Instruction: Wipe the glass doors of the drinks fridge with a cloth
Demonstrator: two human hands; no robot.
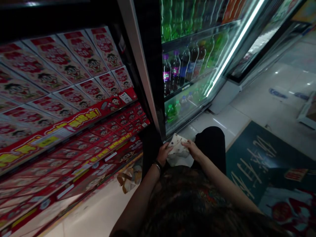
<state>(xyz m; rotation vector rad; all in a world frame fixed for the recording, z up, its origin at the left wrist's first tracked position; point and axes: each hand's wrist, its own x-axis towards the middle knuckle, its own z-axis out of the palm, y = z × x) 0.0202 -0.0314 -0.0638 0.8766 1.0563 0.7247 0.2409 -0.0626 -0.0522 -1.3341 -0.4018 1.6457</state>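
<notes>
A pale cloth with small dark spots (178, 143) is held up between my two hands, above my lap. My left hand (164, 153), with a dark band at the wrist, pinches its left edge. On the opposite side, my right hand (192, 148) grips the right edge with thumb and fingers. Below the cloth lies something whitish (181, 160) between my knees; whether it is part of the same piece, I cannot tell. My dark-trousered right knee (211, 141) is bent beside it.
A glass-fronted drinks cooler (189, 115) with lit bottles stands just ahead. Shelves of red-and-white cartons (79, 56) rise on the left. A strappy tan-and-white item (129, 179) rests by my left side. A green mat (259, 158) covers floor tiles at right.
</notes>
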